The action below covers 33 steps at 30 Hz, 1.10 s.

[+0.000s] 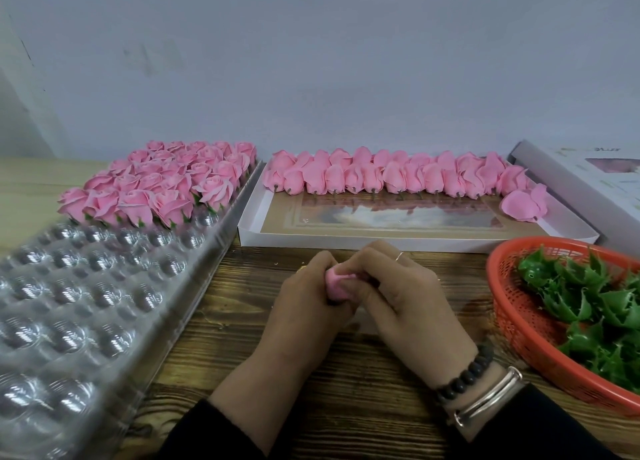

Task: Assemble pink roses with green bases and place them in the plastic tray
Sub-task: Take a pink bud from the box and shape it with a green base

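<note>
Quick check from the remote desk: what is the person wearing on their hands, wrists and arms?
Both arms have dark sleeves. The right hand wears a thin ring; its wrist carries a dark bead bracelet and a silver bangle. The left hand shows no jewellery.

Both hands (pixel 349 300) gripping pink rose (pixel 335 284), plastic tray (pixel 104 286) left

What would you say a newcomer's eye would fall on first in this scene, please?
Most likely the block of finished pink roses filling the far end of the clear plastic tray on the left. Next, the row of unassembled pink rose heads along the back of the white box. Then the left hand and right hand working one pink rose at centre, beside the red basket of green bases.
</note>
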Each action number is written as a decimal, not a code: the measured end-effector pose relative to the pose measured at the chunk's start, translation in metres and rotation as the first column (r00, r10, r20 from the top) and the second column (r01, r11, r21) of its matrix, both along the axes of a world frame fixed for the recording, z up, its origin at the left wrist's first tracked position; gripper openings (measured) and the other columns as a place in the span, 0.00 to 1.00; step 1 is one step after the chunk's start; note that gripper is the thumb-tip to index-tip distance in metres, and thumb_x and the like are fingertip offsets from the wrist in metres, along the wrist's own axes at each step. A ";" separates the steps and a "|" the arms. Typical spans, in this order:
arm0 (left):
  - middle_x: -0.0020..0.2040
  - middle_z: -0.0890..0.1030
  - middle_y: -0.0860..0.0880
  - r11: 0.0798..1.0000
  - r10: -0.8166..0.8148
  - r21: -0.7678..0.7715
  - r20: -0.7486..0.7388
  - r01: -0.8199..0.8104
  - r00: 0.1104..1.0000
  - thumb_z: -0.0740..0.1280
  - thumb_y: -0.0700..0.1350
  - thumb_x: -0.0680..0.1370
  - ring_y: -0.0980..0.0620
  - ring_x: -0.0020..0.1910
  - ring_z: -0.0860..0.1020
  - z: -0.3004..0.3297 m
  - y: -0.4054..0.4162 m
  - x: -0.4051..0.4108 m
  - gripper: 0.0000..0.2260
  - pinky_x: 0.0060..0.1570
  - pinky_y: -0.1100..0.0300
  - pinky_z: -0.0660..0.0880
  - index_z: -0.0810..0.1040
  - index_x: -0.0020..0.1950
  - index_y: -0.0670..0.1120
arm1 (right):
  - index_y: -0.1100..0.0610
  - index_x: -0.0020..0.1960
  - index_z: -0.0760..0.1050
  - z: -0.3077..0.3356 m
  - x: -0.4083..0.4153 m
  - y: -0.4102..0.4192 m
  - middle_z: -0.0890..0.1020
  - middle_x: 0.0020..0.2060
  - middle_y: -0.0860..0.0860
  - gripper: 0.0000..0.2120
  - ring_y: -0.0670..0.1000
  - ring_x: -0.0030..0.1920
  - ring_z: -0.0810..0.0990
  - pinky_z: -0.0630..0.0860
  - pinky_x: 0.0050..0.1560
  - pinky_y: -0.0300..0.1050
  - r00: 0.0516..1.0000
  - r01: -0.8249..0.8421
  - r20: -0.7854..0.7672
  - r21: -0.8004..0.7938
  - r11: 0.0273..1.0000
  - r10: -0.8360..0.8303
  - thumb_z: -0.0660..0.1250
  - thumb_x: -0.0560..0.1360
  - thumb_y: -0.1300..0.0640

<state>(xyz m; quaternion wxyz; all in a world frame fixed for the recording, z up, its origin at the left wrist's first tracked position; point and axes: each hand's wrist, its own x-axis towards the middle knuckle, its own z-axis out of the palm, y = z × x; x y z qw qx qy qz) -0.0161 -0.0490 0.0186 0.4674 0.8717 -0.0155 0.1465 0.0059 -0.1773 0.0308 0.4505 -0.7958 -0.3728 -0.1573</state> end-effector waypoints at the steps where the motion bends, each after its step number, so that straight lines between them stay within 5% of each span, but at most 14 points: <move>1: 0.36 0.77 0.50 1.000 -0.012 -0.011 0.001 0.012 1.000 0.68 0.38 0.70 0.51 0.37 0.75 0.001 -0.001 0.000 0.06 0.35 0.61 0.72 0.73 0.40 0.47 | 0.57 0.44 0.78 0.001 -0.001 0.001 0.76 0.40 0.46 0.03 0.43 0.42 0.76 0.73 0.43 0.34 1.000 -0.022 0.008 -0.031 0.999 0.022 0.65 0.74 0.60; 3: 0.38 0.80 0.46 0.999 -0.026 -0.032 0.006 0.026 1.000 0.66 0.35 0.70 0.47 0.40 0.77 0.002 -0.003 0.000 0.04 0.40 0.55 0.74 0.76 0.43 0.41 | 0.57 0.44 0.76 0.002 -0.003 0.005 0.76 0.40 0.47 0.03 0.44 0.43 0.75 0.72 0.43 0.34 0.999 -0.036 0.027 -0.089 0.995 0.039 0.64 0.74 0.60; 8: 0.30 0.81 0.56 0.974 -0.108 -0.201 -0.017 0.103 0.994 0.65 0.29 0.70 0.62 0.33 0.78 0.006 -0.002 -0.002 0.18 0.31 0.72 0.71 0.77 0.34 0.52 | 0.54 0.48 0.74 0.004 -0.004 0.007 0.76 0.41 0.45 0.04 0.41 0.43 0.73 0.69 0.44 0.28 0.999 -0.035 0.035 -0.119 0.992 0.039 0.62 0.74 0.57; 10: 0.30 0.81 0.54 0.937 -0.177 -0.313 -0.045 0.155 0.983 0.66 0.32 0.72 0.62 0.32 0.79 0.006 0.000 -0.002 0.14 0.32 0.70 0.73 0.78 0.33 0.49 | 0.46 0.54 0.70 0.003 -0.004 0.006 0.75 0.41 0.40 0.07 0.39 0.43 0.74 0.69 0.44 0.27 1.000 -0.015 0.013 -0.053 0.998 0.016 0.61 0.76 0.50; 12: 0.39 0.83 0.43 0.827 -0.241 -0.533 -0.051 0.178 0.969 0.69 0.41 0.73 0.48 0.40 0.82 0.006 0.000 -0.001 0.06 0.41 0.58 0.78 0.80 0.42 0.38 | 0.42 0.57 0.67 0.002 -0.003 0.006 0.76 0.43 0.41 0.10 0.40 0.44 0.77 0.72 0.44 0.29 0.999 0.017 -0.030 0.130 0.991 -0.013 0.58 0.76 0.47; 14: 0.48 0.82 0.37 0.689 -0.243 -0.716 -0.084 0.111 0.966 0.72 0.48 0.70 0.39 0.49 0.80 0.006 0.001 0.000 0.15 0.50 0.45 0.75 0.80 0.48 0.37 | 0.41 0.57 0.65 -0.001 -0.001 0.005 0.77 0.47 0.45 0.11 0.42 0.47 0.77 0.74 0.46 0.31 0.997 0.068 -0.054 0.263 0.962 -0.055 0.58 0.76 0.53; 18: 0.45 0.83 0.45 0.357 -0.132 -0.933 -0.095 -0.042 0.987 0.67 0.55 0.65 0.49 0.47 0.79 0.009 0.002 0.007 0.19 0.52 0.54 0.72 0.80 0.48 0.43 | 0.39 0.50 0.66 -0.008 0.004 0.009 0.76 0.45 0.41 0.20 0.39 0.46 0.76 0.70 0.47 0.26 0.990 0.109 -0.105 0.202 0.973 -0.089 0.65 0.69 0.62; 23: 0.45 0.82 0.43 0.292 -0.193 -0.953 -0.148 -0.087 0.970 0.64 0.58 0.67 0.48 0.45 0.82 0.011 -0.005 0.003 0.22 0.42 0.55 0.80 0.79 0.52 0.44 | 0.33 0.47 0.62 -0.016 -0.003 0.021 0.74 0.43 0.38 0.17 0.38 0.45 0.76 0.74 0.45 0.32 0.974 0.030 -0.227 0.030 0.999 -0.023 0.66 0.63 0.44; 29: 0.47 0.82 0.42 0.254 -0.261 -0.965 -0.137 -0.069 0.956 0.65 0.56 0.67 0.46 0.50 0.81 0.012 -0.009 0.002 0.21 0.52 0.54 0.79 0.80 0.51 0.43 | 0.37 0.42 0.65 -0.013 -0.004 0.019 0.74 0.39 0.35 0.19 0.36 0.43 0.75 0.70 0.42 0.25 0.982 0.084 -0.174 0.058 0.995 -0.073 0.71 0.65 0.56; 33: 0.50 0.80 0.39 0.151 -0.378 -0.987 -0.110 -0.056 0.919 0.68 0.53 0.66 0.44 0.51 0.80 0.014 -0.004 0.002 0.25 0.53 0.52 0.77 0.78 0.55 0.37 | 0.47 0.42 0.74 -0.009 -0.002 0.015 0.78 0.33 0.40 0.11 0.39 0.34 0.76 0.70 0.36 0.29 0.909 0.020 -0.410 0.218 0.976 0.074 0.73 0.66 0.59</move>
